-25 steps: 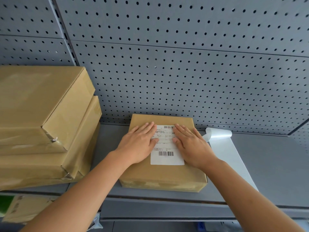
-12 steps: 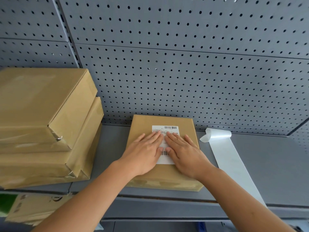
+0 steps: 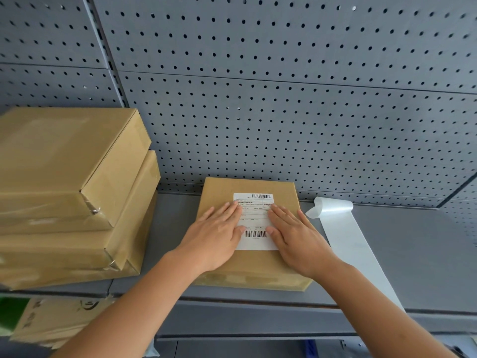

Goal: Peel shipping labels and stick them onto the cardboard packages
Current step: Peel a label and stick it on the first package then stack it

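brown cardboard package (image 3: pixel 249 264) lying flat on the grey metal shelf (image 3: pixel 413 254), against the grey perforated back panel (image 3: pixel 284 112). white barcoded shipping label (image 3: pixel 255 223) stuck on its top face. left hand (image 3: pixel 215 236) and right hand (image 3: pixel 296 239) lie flat, palms down, fingers (image 3: pixel 227 210) extended and close together, overlapping the label's side edges and gripping nothing. white strip of label backing paper (image 3: pixel 348 244), far end curled, just right of the package. stack of larger brown cardboard boxes (image 3: pixel 69 192) at left.

I see flat brown cardboard package (image 3: pixel 251 264) lying on grey shelf, white shipping label (image 3: pixel 255 223) with barcodes stuck on its top toward 12 o'clock, side edges under palms, stacked brown packages (image 3: pixel 69 192) at 9 o'clock, white liner strip (image 3: pixel 351 249) at 3 o'clock, far end curled
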